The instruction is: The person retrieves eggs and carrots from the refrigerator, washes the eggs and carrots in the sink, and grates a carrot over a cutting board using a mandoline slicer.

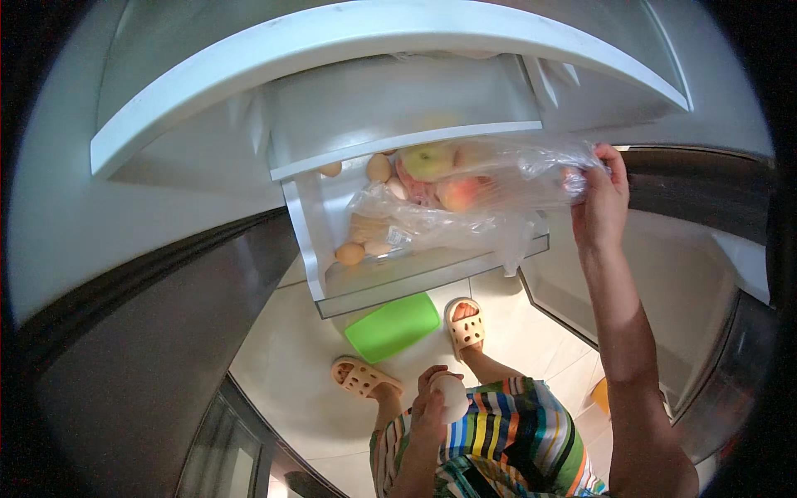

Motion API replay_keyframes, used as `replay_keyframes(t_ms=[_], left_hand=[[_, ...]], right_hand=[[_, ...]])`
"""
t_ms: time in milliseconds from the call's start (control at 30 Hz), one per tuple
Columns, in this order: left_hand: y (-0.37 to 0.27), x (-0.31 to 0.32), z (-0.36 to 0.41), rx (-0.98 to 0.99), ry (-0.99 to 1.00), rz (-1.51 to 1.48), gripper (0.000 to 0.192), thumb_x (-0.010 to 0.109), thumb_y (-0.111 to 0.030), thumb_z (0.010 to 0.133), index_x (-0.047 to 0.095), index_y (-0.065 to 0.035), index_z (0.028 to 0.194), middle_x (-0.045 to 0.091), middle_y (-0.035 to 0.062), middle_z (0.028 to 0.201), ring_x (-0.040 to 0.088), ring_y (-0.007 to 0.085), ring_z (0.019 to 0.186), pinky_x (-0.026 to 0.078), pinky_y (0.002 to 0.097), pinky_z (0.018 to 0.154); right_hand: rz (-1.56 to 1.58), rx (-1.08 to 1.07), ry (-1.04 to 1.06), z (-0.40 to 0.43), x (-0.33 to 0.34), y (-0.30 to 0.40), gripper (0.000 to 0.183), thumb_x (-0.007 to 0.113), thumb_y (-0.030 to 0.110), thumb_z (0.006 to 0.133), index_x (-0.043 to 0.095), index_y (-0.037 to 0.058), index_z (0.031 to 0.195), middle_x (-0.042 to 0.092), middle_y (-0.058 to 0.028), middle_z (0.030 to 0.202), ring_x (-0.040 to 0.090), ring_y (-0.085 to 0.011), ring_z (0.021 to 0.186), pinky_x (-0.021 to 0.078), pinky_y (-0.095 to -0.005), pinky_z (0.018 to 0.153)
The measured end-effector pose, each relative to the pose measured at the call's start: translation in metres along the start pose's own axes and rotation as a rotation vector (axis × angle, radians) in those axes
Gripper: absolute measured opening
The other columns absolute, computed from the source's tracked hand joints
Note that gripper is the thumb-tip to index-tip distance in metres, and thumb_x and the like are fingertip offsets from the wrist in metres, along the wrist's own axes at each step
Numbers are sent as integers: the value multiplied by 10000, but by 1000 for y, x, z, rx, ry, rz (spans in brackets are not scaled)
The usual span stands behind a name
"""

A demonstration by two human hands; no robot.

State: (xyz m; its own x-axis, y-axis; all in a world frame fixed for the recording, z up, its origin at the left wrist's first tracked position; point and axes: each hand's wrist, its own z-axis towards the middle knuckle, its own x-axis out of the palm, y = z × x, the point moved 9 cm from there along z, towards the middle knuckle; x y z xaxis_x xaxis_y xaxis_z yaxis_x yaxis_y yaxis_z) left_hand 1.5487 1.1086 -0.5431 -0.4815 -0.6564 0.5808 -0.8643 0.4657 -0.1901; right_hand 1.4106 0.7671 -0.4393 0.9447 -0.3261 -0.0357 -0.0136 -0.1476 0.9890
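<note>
My right hand (601, 187) grips the gathered end of a clear plastic bag (529, 162) and stretches it towards the right over an open refrigerator drawer (303, 236). Inside the bag lie an apple-like green fruit (428, 160) and a red-and-yellow fruit (459, 192). Brown eggs (350, 253) rest loose at the left of the drawer, some under a second crumpled plastic bag (436, 227). Close to my body, below the drawer, my left hand (429, 401) holds a white egg (451, 398).
A green plastic container (393, 327) lies on the tiled floor (280, 336) between my sandalled feet. A white shelf edge (386, 40) arches above the drawer. Open refrigerator doors stand at the left (155, 330) and right (647, 280).
</note>
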Motion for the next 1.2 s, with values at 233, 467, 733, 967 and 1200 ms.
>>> replay_keyframes(t_ms=[233,467,733,967,1200], left_hand=[[-8,11,0,-3,44,-6,668,575,-467,647,344,-37,1102,489,93,923,474,178,879,495,361,619],[-13,0,-4,-20,-22,-13,655,594,-446,639,353,-43,1094,492,97,924,481,187,870,497,371,609],[-3,7,-1,-19,37,-32,662,609,-443,625,359,-40,1087,491,95,908,479,188,863,498,370,607],[-9,8,-6,41,77,-86,434,504,-342,746,480,32,966,341,66,1069,459,156,901,473,285,696],[-3,16,-2,45,95,-27,459,488,-366,752,482,41,963,325,70,1083,461,157,889,468,277,695]], right_hand=[[-1473,-754,339,-39,53,9,190,488,-55,586,505,23,758,429,-145,1015,410,-302,945,349,-397,774],[-1551,-692,717,-99,125,-19,402,580,64,577,496,65,970,286,-118,1198,326,-298,1042,277,-415,819],[-1449,-170,1280,-22,81,-151,410,561,83,611,493,63,1016,492,-159,952,492,-307,837,405,-343,731],[-1729,-874,785,-101,85,-26,196,524,73,658,542,39,850,446,-149,1033,484,-308,882,409,-372,744],[-1822,-50,1207,-30,58,-152,156,489,18,657,521,-3,808,505,-198,896,506,-363,765,411,-408,711]])
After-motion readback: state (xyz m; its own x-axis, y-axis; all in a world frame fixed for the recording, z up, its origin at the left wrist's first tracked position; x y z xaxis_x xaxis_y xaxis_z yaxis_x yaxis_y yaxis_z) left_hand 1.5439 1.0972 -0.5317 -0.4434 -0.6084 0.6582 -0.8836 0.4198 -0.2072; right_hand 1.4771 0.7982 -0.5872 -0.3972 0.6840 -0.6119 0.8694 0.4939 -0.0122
